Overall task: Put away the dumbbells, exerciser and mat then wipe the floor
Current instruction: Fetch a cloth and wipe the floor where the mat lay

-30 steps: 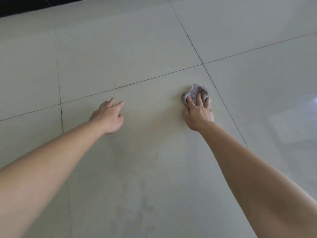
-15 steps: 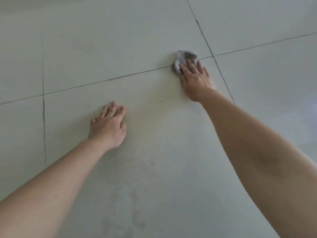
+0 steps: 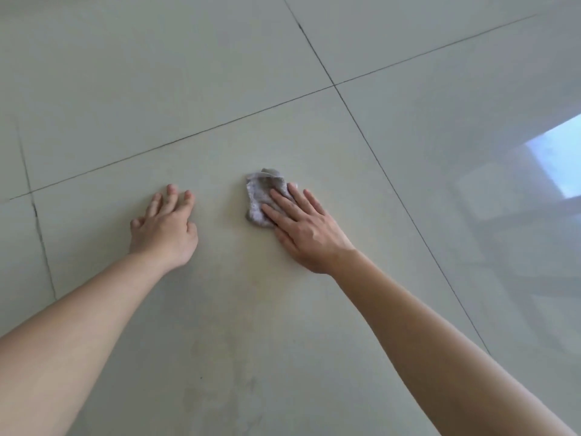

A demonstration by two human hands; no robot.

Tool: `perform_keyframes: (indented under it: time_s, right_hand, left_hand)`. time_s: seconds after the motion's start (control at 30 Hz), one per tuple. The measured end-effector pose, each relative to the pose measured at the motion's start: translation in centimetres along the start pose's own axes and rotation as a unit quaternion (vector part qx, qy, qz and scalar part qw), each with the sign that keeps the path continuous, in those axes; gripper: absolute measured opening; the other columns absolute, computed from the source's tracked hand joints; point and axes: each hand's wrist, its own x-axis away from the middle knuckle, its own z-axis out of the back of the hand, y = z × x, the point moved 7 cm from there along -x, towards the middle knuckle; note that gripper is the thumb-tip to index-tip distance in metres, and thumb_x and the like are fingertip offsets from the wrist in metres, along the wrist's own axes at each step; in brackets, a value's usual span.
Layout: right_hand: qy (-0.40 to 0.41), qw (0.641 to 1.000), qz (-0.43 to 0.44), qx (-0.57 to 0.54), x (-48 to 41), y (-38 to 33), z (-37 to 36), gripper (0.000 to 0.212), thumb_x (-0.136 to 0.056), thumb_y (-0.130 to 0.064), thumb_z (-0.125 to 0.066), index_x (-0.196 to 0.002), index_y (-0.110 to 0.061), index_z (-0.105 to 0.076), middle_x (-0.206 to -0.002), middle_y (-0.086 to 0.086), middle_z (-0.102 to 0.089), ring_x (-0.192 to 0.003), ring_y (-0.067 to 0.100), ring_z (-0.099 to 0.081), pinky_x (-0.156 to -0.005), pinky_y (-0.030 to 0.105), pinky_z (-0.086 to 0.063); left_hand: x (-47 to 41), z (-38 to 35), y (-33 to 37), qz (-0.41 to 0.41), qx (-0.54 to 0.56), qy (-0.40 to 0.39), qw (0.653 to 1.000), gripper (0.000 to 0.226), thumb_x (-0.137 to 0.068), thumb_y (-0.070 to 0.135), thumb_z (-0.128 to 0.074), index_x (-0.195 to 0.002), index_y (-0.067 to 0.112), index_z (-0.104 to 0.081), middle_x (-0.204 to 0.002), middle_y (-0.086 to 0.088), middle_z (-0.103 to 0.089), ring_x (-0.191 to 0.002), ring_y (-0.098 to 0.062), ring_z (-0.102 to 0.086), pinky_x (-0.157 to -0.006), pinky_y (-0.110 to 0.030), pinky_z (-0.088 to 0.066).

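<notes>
While both palms lie on the floor, the right hand presses a small cloth flat against the tile.

Straight and slightly spread, the right hand's fingers lie over the near right part of the greyish, crumpled cloth without curling round it, and the cloth's far and left edges stick out beyond the fingertips. Just to its left, apart from the cloth, the left hand rests palm down on the same pale tile, its fingers loosely extended and holding nothing. Dark grout lines cross beyond the hands, up and to the right. Faint dull smudges mark the tile between the two bare forearms, and a bright window reflection shines on the glossy floor at the right edge.
</notes>
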Motion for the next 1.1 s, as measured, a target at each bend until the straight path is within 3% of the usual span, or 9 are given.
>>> perform_keyframes:
  time_s: [0.1, 0.27, 0.4, 0.53, 0.63, 0.87, 0.93, 1.03, 1.1]
  right_hand:
    - [0.046, 0.971, -0.232, -0.027, 6.3, 8.7, 2.2, 0.051, -0.108, -0.040, -0.027, -0.158, -0.029, -0.026, -0.168, -0.002, -0.013, -0.155, 0.027, -0.002, -0.126, 0.040, -0.004]
    - [0.081, 0.814, -0.558, -0.137, 20.7, 14.3, 2.2, 0.055, -0.107, -0.039, -0.019, -0.160, -0.025, -0.018, -0.169, 0.000, -0.005, -0.155, 0.027, 0.004, -0.126, 0.039, -0.002]
    - [0.091, 0.810, -0.563, -0.136, 23.7, 7.7, -0.8, 0.056, -0.107, -0.037, -0.022, -0.161, -0.026, -0.012, -0.169, 0.002, 0.002, -0.154, 0.029, 0.014, -0.125, 0.038, 0.006]
    - [0.079, 0.888, -0.436, -0.128, 22.9, 2.6, -2.1, 0.054, -0.107, -0.046, -0.024, -0.159, -0.034, -0.017, -0.164, -0.009, 0.010, -0.151, 0.022, 0.024, -0.120, 0.031, 0.017]
    - [0.065, 0.922, -0.371, -0.091, 26.5, 5.3, -1.5, 0.051, -0.106, -0.049, -0.024, -0.156, -0.037, -0.027, -0.166, -0.009, -0.006, -0.155, 0.021, 0.006, -0.123, 0.032, 0.012]
    - [0.074, 0.664, -0.727, -0.156, 42.0, 16.8, -2.2, 0.058, -0.106, -0.041, -0.023, -0.161, -0.022, -0.015, -0.168, 0.009, -0.004, -0.154, 0.036, 0.002, -0.125, 0.043, -0.003]
    - [0.083, 0.688, -0.706, -0.144, 39.3, 15.8, -2.1, 0.058, -0.106, -0.038, -0.021, -0.161, -0.019, -0.013, -0.168, 0.011, -0.003, -0.154, 0.034, 0.006, -0.125, 0.044, 0.002]
    - [0.094, 0.815, -0.560, -0.116, 31.3, 10.4, -2.1, 0.068, -0.096, -0.041, -0.009, -0.160, -0.021, -0.017, -0.167, 0.014, -0.007, -0.154, 0.033, 0.007, -0.124, 0.046, 0.009]
    - [0.085, 0.849, -0.505, -0.130, 28.2, 6.8, -2.5, 0.064, -0.097, -0.040, -0.017, -0.160, -0.025, -0.017, -0.168, 0.008, -0.003, -0.153, 0.036, 0.012, -0.124, 0.044, 0.009]
  left_hand:
    - [0.0, 0.1, 0.1, 0.000, -0.005, -0.020, 1.000, 0.059, -0.099, 0.025, -0.034, -0.154, 0.027, -0.015, -0.164, 0.002, 0.001, -0.150, -0.026, -0.006, -0.112, -0.056, -0.022]
    - [0.7, 1.0, 1.8, 0.050, 0.005, -0.042, 0.998, 0.059, -0.099, 0.028, -0.035, -0.154, 0.017, -0.017, -0.164, -0.005, 0.001, -0.149, -0.030, -0.005, -0.113, -0.057, -0.022]
    - [1.6, 2.4, 10.1, -0.012, 0.042, 0.032, 0.999, 0.054, -0.097, 0.024, -0.038, -0.151, 0.020, -0.030, -0.164, -0.008, -0.001, -0.149, -0.031, -0.003, -0.114, -0.059, -0.014]
    - [4.7, 1.5, 22.2, -0.193, 0.050, 0.056, 0.978, 0.053, -0.101, 0.028, -0.032, -0.152, 0.032, -0.023, -0.164, -0.003, 0.003, -0.150, -0.028, 0.001, -0.115, -0.057, -0.011]
    - [7.5, -0.2, 28.0, -0.252, 0.035, 0.046, 0.966, 0.052, -0.102, 0.031, -0.028, -0.153, 0.036, -0.019, -0.164, -0.001, 0.004, -0.150, -0.028, 0.002, -0.115, -0.058, -0.012]
    - [10.0, -7.0, 27.4, -0.263, -0.050, -0.020, 0.963, 0.053, -0.102, 0.034, -0.026, -0.153, 0.038, -0.014, -0.164, 0.004, 0.008, -0.150, -0.029, 0.009, -0.115, -0.062, -0.009]
    - [9.8, -7.1, 27.4, -0.264, -0.046, -0.021, 0.963, 0.054, -0.102, 0.035, -0.027, -0.154, 0.038, -0.013, -0.164, 0.004, 0.009, -0.150, -0.029, 0.010, -0.114, -0.063, -0.007]
    - [9.9, -6.9, 27.6, -0.260, -0.055, -0.023, 0.964, 0.053, -0.102, 0.035, -0.026, -0.154, 0.038, -0.013, -0.164, 0.003, 0.009, -0.150, -0.030, 0.009, -0.115, -0.062, -0.007]
    - [9.9, -6.8, 27.7, -0.261, -0.063, -0.026, 0.963, 0.054, -0.102, 0.035, -0.026, -0.154, 0.037, -0.012, -0.164, 0.002, 0.009, -0.149, -0.031, 0.009, -0.115, -0.062, -0.008]
